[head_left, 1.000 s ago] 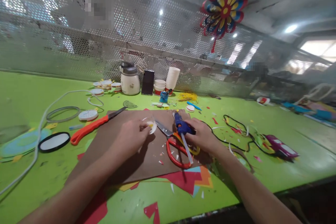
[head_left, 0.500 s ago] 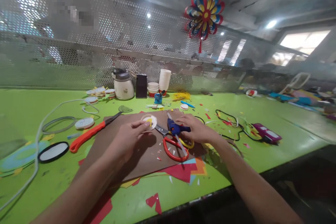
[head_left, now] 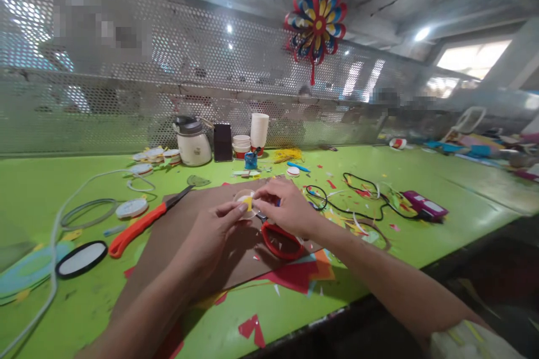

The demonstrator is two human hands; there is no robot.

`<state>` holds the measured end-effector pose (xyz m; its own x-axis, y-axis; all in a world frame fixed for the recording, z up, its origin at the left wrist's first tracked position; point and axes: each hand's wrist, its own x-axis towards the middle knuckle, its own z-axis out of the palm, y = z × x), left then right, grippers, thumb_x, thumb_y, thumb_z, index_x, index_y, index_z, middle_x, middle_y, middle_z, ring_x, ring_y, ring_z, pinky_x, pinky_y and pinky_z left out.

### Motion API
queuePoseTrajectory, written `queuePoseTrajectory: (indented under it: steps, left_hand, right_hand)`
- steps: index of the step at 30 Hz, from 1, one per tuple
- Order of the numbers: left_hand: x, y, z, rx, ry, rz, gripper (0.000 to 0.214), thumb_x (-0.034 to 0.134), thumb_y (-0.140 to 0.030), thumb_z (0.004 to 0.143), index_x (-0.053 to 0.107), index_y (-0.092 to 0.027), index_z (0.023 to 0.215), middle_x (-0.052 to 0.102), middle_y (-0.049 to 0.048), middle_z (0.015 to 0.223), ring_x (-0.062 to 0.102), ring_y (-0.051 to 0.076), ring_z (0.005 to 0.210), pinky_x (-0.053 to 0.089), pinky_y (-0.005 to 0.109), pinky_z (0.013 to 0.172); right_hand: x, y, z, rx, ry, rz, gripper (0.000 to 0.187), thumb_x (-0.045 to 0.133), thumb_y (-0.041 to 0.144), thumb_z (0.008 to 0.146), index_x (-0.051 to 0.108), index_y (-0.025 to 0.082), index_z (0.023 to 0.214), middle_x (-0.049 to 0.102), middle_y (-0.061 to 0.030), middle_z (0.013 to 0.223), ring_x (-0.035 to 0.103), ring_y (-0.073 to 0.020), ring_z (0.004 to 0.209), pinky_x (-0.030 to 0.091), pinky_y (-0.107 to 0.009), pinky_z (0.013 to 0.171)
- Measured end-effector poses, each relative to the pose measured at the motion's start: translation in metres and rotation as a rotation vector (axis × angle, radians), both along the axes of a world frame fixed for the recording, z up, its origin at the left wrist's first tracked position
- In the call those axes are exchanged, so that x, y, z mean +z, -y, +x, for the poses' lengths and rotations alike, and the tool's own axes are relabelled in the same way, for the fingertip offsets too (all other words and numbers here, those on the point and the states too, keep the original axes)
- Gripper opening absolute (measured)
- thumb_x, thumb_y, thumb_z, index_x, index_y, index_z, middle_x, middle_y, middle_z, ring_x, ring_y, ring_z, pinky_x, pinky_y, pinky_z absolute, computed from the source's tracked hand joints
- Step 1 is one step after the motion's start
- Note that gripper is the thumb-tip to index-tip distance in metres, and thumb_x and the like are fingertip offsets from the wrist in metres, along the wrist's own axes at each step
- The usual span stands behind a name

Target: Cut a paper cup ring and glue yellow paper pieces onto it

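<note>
My left hand [head_left: 217, 230] pinches a small white round disc [head_left: 241, 198] between thumb and fingers. A yellow paper piece [head_left: 248, 203] lies on the disc's face. My right hand [head_left: 288, 207] has its fingers pressed together against the disc's right side, by the yellow piece. Below the right hand lie scissors with a red handle [head_left: 283, 242], their blades mostly covered. The blue glue gun is almost wholly hidden behind that hand. Under both hands is a brown board [head_left: 185, 252].
An orange-handled knife [head_left: 138, 230] lies left of the board, beside a white disc [head_left: 132, 208] and a black-rimmed oval [head_left: 82, 259]. Behind stand a jug [head_left: 192, 143], a phone [head_left: 223, 143] and paper cups [head_left: 259, 130]. Paper scraps and a black cable [head_left: 362, 213] lie rightward.
My right hand has left the blue glue gun and moved left to the disc. My left hand still holds the disc. The view has shifted slightly.
</note>
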<state>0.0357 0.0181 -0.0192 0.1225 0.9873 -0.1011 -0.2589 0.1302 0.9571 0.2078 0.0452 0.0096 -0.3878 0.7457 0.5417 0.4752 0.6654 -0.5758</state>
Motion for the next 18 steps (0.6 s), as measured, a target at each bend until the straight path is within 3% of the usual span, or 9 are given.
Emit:
queuePoseTrajectory:
  steps: [7, 18]
  left_hand:
    - [0.004, 0.006, 0.003, -0.04, -0.051, -0.007, 0.026, 0.081, -0.036, 0.072, 0.077, -0.014, 0.085, 0.071, 0.0058, 0.075, 0.065, 0.018, 0.069, 0.047, 0.025, 0.06]
    - [0.007, 0.011, 0.008, -0.033, 0.056, -0.101, 0.026, 0.084, -0.034, 0.068, 0.075, -0.016, 0.085, 0.073, 0.0066, 0.068, 0.069, 0.022, 0.063, 0.052, 0.03, 0.058]
  right_hand:
    - [-0.006, -0.002, -0.003, -0.001, -0.09, -0.199, 0.007, 0.066, 0.014, 0.078, 0.071, 0.016, 0.074, 0.056, 0.0009, 0.066, 0.049, -0.0134, 0.063, 0.04, -0.027, 0.059]
    - [-0.015, -0.003, 0.001, 0.052, -0.283, -0.498, 0.005, 0.066, 0.023, 0.076, 0.065, 0.018, 0.076, 0.057, 0.0025, 0.064, 0.047, -0.0105, 0.056, 0.037, -0.024, 0.051]
